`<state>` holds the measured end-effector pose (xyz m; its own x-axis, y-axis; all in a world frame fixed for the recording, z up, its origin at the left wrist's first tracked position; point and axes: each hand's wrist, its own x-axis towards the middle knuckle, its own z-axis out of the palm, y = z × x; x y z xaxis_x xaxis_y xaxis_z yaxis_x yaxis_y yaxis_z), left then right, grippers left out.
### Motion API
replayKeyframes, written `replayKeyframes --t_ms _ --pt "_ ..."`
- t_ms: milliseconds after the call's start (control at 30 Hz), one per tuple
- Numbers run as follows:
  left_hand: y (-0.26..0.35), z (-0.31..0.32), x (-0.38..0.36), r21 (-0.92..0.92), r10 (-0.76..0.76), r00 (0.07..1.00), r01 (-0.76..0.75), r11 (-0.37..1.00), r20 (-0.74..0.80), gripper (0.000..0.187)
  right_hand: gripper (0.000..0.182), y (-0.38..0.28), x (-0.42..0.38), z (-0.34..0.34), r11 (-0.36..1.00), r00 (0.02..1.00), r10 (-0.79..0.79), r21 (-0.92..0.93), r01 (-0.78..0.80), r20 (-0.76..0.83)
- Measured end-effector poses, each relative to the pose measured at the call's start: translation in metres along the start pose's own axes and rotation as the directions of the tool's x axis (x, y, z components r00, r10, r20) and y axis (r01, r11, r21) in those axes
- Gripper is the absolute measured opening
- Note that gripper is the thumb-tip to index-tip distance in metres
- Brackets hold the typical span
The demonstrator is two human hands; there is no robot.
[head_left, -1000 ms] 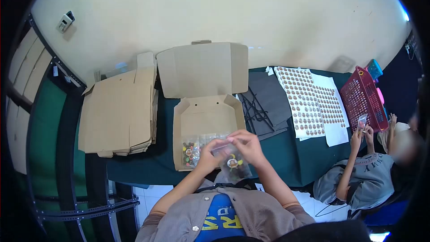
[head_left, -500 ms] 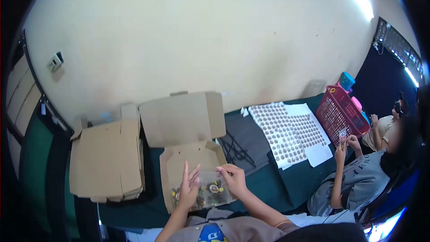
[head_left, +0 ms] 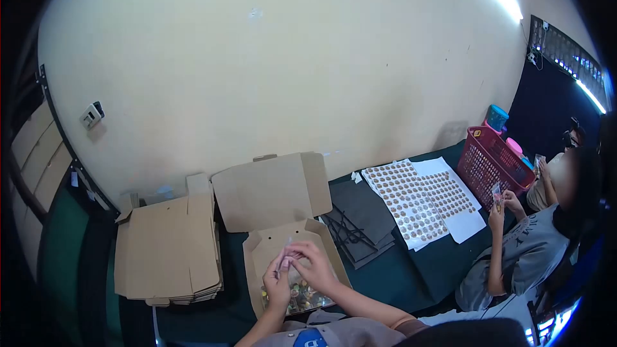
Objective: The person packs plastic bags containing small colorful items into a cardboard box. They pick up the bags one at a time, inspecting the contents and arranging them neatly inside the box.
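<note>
An open cardboard box (head_left: 262, 252) stands in front of me with its lid raised against the wall. Small packets with colourful contents (head_left: 307, 300) lie in its bottom. Above the box, my left hand (head_left: 277, 286) pinches a small clear piece of plastic (head_left: 283, 255), held upright. The fingers of my right hand (head_left: 311, 266) are closed at the same piece, touching my left fingertips. Whether the plastic holds anything is too small to tell.
Flattened cardboard boxes (head_left: 168, 247) are stacked at the left. Right of the box lie dark bags (head_left: 361, 218), sheets of round stickers (head_left: 411, 202) and a red basket (head_left: 491, 160). Two people sit at the right; the nearer, in a grey shirt (head_left: 528, 250), holds a small packet.
My hands have come together over the box, pinching the small plastic piece. The larger clear plastic between them earlier no longer shows there. The view has shifted, so the table sits lower and further right.
</note>
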<state>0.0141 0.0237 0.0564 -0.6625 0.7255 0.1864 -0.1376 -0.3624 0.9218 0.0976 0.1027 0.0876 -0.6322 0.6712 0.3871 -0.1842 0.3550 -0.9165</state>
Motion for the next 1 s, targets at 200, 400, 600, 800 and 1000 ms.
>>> replayKeyframes --t_ms 200,400,600,800,1000 --pt "0.011 -0.008 -0.002 0.220 0.097 0.989 -0.070 0.973 -0.112 0.022 0.028 0.013 0.016 -0.009 0.994 0.996 -0.085 -0.073 0.087 0.030" --pt "0.030 -0.017 0.011 0.224 0.213 0.972 -0.187 0.956 -0.099 0.020 0.017 0.011 0.015 -0.002 0.949 0.983 0.171 0.255 -0.183 0.065" --pt "0.031 -0.035 0.024 0.127 -0.061 0.995 0.050 0.991 0.084 0.029 0.026 0.014 0.007 -0.021 0.933 0.961 0.275 0.232 -0.276 0.038" --pt "-0.004 -0.046 0.022 0.229 -0.171 0.953 0.113 0.967 0.251 0.068 0.025 0.029 0.000 -0.019 0.986 0.937 0.133 -0.049 -0.157 -0.324" --pt "-0.008 -0.001 -0.016 0.658 0.028 0.977 -0.162 0.736 0.209 0.092 0.020 0.012 -0.013 0.015 0.994 0.984 0.108 0.010 -0.108 -0.140"
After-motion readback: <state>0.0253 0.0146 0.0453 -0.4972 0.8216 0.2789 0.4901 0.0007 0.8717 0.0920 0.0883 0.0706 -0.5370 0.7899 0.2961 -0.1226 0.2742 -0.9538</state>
